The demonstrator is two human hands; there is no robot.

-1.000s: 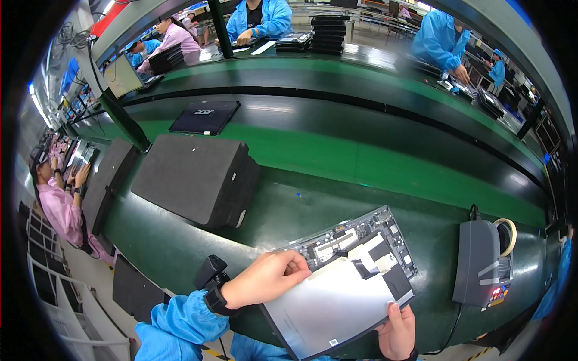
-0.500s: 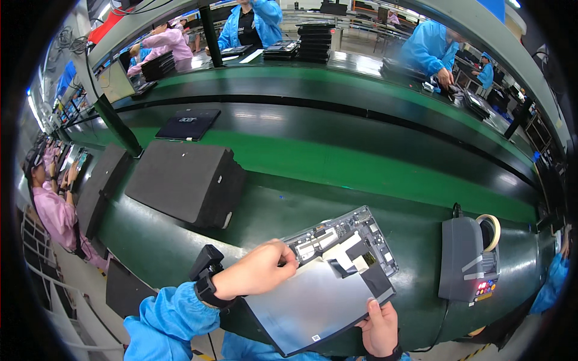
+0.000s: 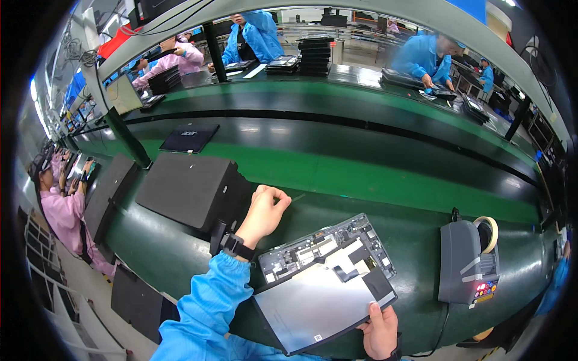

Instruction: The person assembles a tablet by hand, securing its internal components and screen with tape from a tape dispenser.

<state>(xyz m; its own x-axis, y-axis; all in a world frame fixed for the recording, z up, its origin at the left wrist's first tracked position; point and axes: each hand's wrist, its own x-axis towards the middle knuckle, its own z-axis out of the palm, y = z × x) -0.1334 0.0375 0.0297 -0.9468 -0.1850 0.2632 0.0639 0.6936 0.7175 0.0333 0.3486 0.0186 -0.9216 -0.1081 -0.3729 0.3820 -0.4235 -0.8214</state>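
Observation:
An opened tablet-like device (image 3: 313,301) rests tilted in front of me, its silver panel nearest me and bare circuit boards (image 3: 301,256) along the far side. My right hand (image 3: 380,331) grips its near right corner, thumb on top. Beyond the far left corner, my left hand (image 3: 265,213) is raised over the bench with thumb and forefinger pinched. A faint thin clear strip (image 3: 299,197) seems to stick out from those fingertips. Black ribbon and pale tape pieces (image 3: 344,259) lie across the middle of the device. A black band with a small box circles my left wrist.
A grey tape dispenser (image 3: 462,262) with a tape roll and lit buttons stands at the right. Large black foam blocks (image 3: 186,189) sit on the left of the green bench (image 3: 415,240). Behind them lies a dark flat device (image 3: 189,138). Several co-workers work across and to the left.
My left hand has lifted off the device and moved away from me and slightly left, uncovering the board's left end. My right hand keeps its hold on the corner.

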